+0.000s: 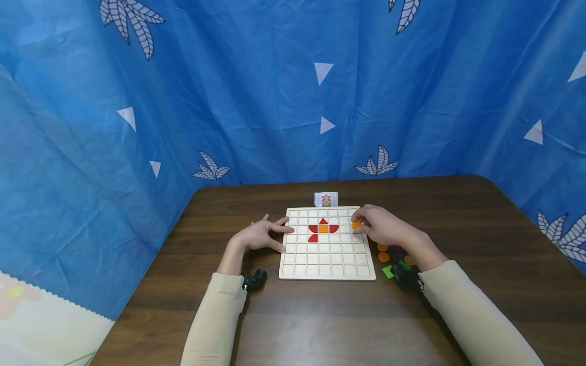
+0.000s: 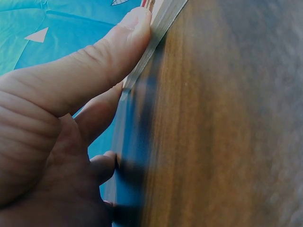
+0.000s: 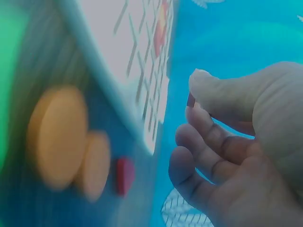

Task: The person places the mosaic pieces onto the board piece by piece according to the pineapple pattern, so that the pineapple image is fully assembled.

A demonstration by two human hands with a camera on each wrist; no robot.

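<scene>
A white gridded board (image 1: 324,258) lies on the table. On it sit an orange square (image 1: 323,229), a red triangle (image 1: 323,221) above that, and red curved pieces (image 1: 313,238) around it. Over the board's right side, my right hand (image 1: 383,225) pinches a small orange piece (image 1: 356,224) between thumb and fingertips; its exact shape is partly covered. Only a narrow edge of that piece (image 3: 191,100) shows in the right wrist view. My left hand (image 1: 257,235) touches the board's left edge with spread fingers; its thumb (image 2: 128,40) lies against the rim in the left wrist view.
Behind the board lies a small printed pattern card (image 1: 326,199). Orange round pieces (image 1: 383,256), a green piece (image 1: 387,272) and a red piece (image 3: 125,176) lie right of the board, partly under my right wrist. A blue curtain (image 1: 293,101) hangs behind the table.
</scene>
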